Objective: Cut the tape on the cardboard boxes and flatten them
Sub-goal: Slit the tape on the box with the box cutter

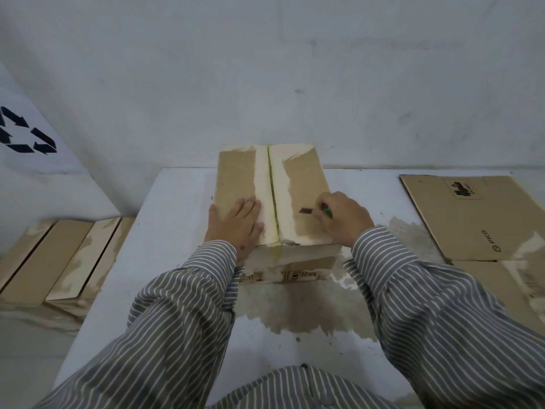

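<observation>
**Knife hand and flat hand on a taped box**

The right hand (343,215) was curled around a small utility knife with a green handle (317,211), its fingers closed on the grip so that only a sliver of green showed at about 9 o'clock from the knuckles. The dark blade pointed toward 9 o'clock and lay over the right top flap; whether its tip actually touched the cardboard could not be told from this angle. The left hand (236,222) lay flat, fingers straight and close together, pressing down on the left top flap, with the fingertips aimed toward 1 o'clock.

Both hands rested on a closed brown cardboard box with torn pale patches on its top (239,175), which stood upright at the centre of the view on a white table with worn brown patches (177,202). A strip of pale, yellowish tape (272,202) ran along the seam between the two flaps, from the box's 12 o'clock edge to its 6 o'clock edge, passing between the two hands. Grey sleeves with thin white stripes (182,314) covered both forearms.

At 3 o'clock from the box, well apart from it, a flattened brown cardboard sheet with dark printing (472,222) lay on the table. At 8 o'clock, below the table's left edge, a stack of folded brown cardboard boxes (59,261) lay flat. At 10 o'clock stood a white panel bearing a black recycling symbol (26,134), and a white wall (265,69) rose behind everything.
</observation>
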Motion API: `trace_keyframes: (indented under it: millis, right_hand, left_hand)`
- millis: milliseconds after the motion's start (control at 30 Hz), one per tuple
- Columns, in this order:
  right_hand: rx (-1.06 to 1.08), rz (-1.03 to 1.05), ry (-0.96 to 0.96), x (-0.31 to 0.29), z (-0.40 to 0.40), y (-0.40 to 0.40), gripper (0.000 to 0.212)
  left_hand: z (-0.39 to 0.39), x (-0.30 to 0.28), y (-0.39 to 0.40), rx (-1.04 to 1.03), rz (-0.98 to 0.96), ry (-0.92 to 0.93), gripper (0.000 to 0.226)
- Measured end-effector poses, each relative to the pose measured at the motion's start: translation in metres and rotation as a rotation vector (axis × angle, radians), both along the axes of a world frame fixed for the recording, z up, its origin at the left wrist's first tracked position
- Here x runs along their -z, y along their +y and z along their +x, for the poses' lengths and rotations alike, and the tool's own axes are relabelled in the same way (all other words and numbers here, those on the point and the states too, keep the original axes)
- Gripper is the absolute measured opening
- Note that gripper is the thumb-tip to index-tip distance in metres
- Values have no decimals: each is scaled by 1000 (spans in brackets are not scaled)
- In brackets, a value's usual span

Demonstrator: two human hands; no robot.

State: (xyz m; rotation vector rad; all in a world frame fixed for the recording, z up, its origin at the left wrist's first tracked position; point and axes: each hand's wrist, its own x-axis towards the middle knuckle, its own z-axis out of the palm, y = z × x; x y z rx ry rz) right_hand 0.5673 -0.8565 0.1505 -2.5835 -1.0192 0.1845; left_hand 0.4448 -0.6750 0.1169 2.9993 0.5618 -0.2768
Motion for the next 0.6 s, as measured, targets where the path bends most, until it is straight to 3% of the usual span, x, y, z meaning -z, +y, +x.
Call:
trace_keyframes:
  millis: [233,400,500,600]
  right_hand:
    - [180,220,295,5,-1,10,14]
    - [137,125,354,-4,-12,0,20]
    - [191,251,431,-9,6,-6,23]
    - [303,315,377,-11,37,3,25]
  left_hand:
    - [5,-5,7,22,-31,61,60]
    - [13,-12,18,25,-28,152,60]
    - [28,-15,-5,-75,-25,149,68]
    - [44,-15,-39,-145,-70,117,80]
